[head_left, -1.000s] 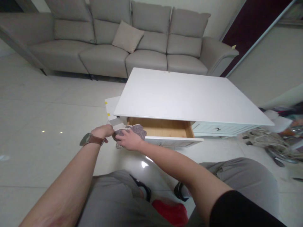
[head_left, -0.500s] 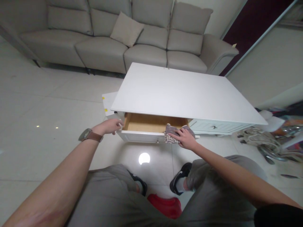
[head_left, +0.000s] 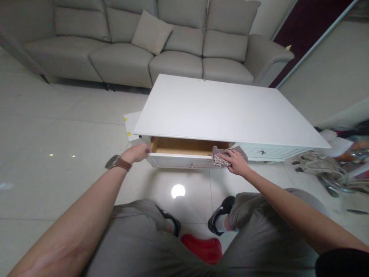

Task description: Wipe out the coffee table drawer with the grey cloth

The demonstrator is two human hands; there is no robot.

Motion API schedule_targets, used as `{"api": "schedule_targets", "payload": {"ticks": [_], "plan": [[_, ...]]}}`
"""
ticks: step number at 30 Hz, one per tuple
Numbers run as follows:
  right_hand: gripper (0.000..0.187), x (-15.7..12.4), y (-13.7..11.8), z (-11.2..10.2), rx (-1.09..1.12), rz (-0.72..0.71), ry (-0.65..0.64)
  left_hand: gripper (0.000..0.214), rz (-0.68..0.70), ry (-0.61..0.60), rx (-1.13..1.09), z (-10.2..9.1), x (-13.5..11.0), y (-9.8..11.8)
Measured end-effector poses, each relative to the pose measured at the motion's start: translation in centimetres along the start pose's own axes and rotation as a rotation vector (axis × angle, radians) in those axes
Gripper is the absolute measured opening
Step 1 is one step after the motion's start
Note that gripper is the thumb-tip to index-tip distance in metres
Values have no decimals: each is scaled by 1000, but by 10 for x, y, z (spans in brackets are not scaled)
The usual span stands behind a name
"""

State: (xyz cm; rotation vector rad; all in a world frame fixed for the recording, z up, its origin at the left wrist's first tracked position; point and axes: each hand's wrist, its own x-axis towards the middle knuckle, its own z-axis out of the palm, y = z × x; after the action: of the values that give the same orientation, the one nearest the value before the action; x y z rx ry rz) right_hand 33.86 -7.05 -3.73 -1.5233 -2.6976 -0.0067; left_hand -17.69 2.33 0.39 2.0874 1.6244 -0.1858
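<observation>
A white coffee table [head_left: 225,107] stands in front of me with its left drawer [head_left: 181,159] pulled partly out, showing a wooden inside. My left hand [head_left: 137,152], a brown-strapped watch on its wrist, grips the drawer's left front corner. My right hand [head_left: 236,161] presses a grey patterned cloth [head_left: 218,157] onto the right end of the drawer's front edge, fingers curled over it.
A grey sectional sofa [head_left: 161,46] with a loose cushion [head_left: 152,31] fills the back. A white board [head_left: 132,123] lies on the floor at the table's left end. Cluttered bags and cables [head_left: 331,169] lie to the right. A red object [head_left: 203,248] sits between my feet.
My right hand slid the cloth along the drawer's front edge from the left end to the right end. The drawer now stands less far out than before. My left hand stayed at the left corner.
</observation>
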Motion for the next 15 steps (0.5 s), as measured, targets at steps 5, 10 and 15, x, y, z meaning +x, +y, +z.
{"api": "schedule_targets", "payload": {"ticks": [5, 10, 15], "plan": [[83, 5, -12, 9, 11, 139, 104, 17, 7, 30, 63, 3, 10, -2], [84, 3, -27, 21, -115, 242, 162, 19, 20, 28, -14, 1, 15, 4], [84, 3, -23, 24, -162, 226, 139, 21, 57, 91, 29, -1, 17, 12]]}}
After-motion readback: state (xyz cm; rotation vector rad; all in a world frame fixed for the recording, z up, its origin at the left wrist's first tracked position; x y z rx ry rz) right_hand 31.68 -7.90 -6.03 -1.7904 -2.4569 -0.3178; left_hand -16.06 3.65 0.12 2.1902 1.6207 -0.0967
